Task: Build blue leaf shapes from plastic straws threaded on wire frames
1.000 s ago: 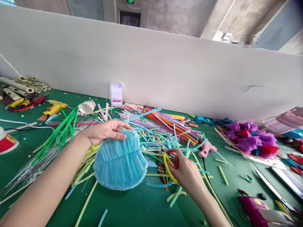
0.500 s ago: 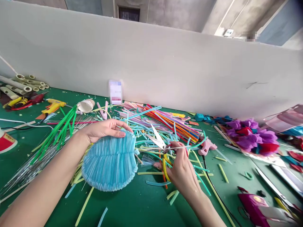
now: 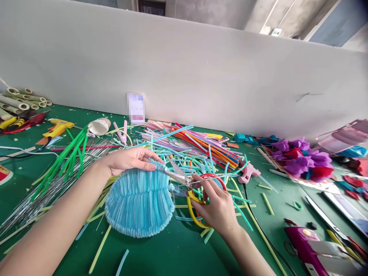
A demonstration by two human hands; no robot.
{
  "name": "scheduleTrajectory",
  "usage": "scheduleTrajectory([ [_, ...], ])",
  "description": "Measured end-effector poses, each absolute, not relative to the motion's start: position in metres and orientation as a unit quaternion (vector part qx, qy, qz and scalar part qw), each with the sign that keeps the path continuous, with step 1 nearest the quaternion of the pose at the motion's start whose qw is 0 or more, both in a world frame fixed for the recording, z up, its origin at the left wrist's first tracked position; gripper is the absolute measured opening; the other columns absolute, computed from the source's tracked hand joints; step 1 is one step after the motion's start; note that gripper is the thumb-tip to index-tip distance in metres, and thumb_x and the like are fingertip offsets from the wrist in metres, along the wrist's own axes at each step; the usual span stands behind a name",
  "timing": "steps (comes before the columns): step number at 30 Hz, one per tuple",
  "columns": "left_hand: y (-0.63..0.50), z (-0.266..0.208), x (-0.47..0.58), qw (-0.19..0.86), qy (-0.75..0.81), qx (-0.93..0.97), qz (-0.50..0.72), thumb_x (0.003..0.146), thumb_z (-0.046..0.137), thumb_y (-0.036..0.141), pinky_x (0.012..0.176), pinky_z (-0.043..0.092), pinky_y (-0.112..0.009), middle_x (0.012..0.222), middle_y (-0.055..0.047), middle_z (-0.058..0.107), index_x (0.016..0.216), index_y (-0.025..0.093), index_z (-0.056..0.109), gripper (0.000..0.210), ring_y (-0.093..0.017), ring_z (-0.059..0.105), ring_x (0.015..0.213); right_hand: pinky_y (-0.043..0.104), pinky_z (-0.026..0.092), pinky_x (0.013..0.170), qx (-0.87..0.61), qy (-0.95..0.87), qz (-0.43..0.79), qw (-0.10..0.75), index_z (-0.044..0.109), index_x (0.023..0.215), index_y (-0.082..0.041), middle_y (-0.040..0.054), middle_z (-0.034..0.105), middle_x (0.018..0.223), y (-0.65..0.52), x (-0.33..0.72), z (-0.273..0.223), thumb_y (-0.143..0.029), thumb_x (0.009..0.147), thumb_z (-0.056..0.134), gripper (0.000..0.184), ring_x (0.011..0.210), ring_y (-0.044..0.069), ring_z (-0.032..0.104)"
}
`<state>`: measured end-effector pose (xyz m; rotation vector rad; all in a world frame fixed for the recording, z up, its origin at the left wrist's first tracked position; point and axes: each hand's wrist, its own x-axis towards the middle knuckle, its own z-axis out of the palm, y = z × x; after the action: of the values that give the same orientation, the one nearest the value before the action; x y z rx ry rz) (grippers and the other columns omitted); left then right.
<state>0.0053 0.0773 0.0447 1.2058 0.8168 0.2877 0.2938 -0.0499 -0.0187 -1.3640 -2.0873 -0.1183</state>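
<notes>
My left hand (image 3: pixel 133 161) pinches the top edge of a rounded, pleated light-blue piece (image 3: pixel 139 203) that looks made of many fuzzy strips side by side. My right hand (image 3: pixel 215 203) grips scissors (image 3: pixel 181 178) with red and yellow handles, fingers in the loops. The scissor blades are spread, pointing left, with one blade at the upper right edge of the blue piece beside my left fingertips. A thin strand, partly blue-green, runs by my right fingers; whether they hold it I cannot tell.
Coloured fuzzy stems (image 3: pixel 198 143) lie heaped behind my hands. A yellow glue gun (image 3: pixel 59 128) and silvery wires are on the left. To the right are a pink glue gun (image 3: pixel 248 171), purple flowers (image 3: pixel 300 161) and a magenta tool (image 3: pixel 303 245). A pale panel (image 3: pixel 201 76) stands behind.
The scissors have moved left and down, from apart to the blue piece's upper edge. The blue piece has shifted slightly right, and the whole view has shifted a little.
</notes>
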Motion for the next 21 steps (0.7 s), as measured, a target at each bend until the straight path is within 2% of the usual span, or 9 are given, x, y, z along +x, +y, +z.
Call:
scheduleTrajectory([
  [7,0.076,0.045,0.011,0.734,0.374,0.554,0.121,0.076,0.084,0.028,0.07,0.059,-0.021,0.09,-0.003,0.08,0.107,0.021,0.076,0.034,-0.015,0.074,0.076,0.025,0.051,0.063,-0.49,-0.808,-0.092,0.313,0.056,0.137,-0.016,0.0044,0.072,0.088,-0.049,0.294,-0.022,-0.029,0.093,0.064,0.046,0.075,0.017,0.069],
  [11,0.076,0.046,0.007,0.731,0.383,0.549,0.132,0.076,0.084,0.027,0.071,0.059,-0.024,0.089,-0.004,0.08,0.109,0.019,0.075,0.035,-0.016,0.074,0.076,0.025,0.051,0.06,-0.514,-0.801,-0.025,0.306,0.059,0.133,-0.018,0.0038,0.072,0.088,-0.048,0.299,-0.017,-0.026,0.089,0.065,0.045,0.067,0.016,0.067],
  [16,0.083,0.052,-0.009,0.72,0.405,0.528,0.199,0.08,0.081,0.026,0.082,0.058,-0.031,0.098,-0.005,0.08,0.114,0.017,0.071,0.037,-0.019,0.073,0.087,0.025,0.051,0.058,-0.557,-0.786,0.066,0.262,0.063,0.124,-0.024,0.0006,0.071,0.091,-0.051,0.333,-0.004,-0.013,0.076,0.063,0.049,0.055,0.011,0.06],
  [21,0.085,0.06,-0.018,0.701,0.41,0.532,0.238,0.081,0.08,0.026,0.084,0.058,-0.033,0.099,-0.006,0.079,0.118,0.017,0.07,0.04,-0.019,0.073,0.089,0.023,0.051,0.058,-0.503,-0.814,0.032,0.289,0.061,0.126,-0.025,0.0011,0.068,0.087,-0.056,0.339,0.004,-0.013,0.081,0.059,0.047,0.059,0.011,0.059],
])
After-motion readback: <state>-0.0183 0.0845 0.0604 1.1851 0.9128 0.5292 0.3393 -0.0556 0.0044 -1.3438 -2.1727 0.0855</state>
